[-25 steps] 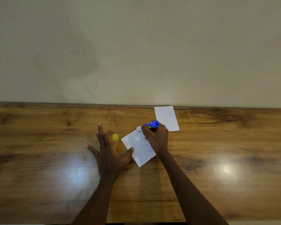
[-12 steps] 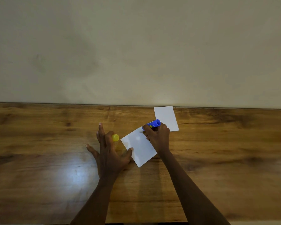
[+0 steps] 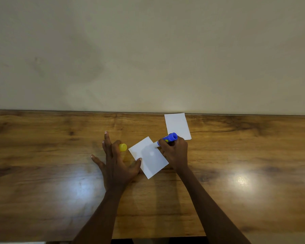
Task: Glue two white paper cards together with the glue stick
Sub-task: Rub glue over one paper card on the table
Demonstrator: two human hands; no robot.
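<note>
Right hand [image 3: 174,154] grips glue stick [image 3: 167,138], fingers curled round it. The tip has slid slightly right along near card's [image 3: 148,159] far corner, so spreading is underway. Left hand [image 3: 116,166] splayed, thumb pinning card to surface [image 3: 42,173]. Second card [image 3: 177,126] lies apart, unglued.

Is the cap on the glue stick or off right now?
Off. The yellow cap is at the left hand; the right hand holds the glue stick, bare white tip on the card.
</note>
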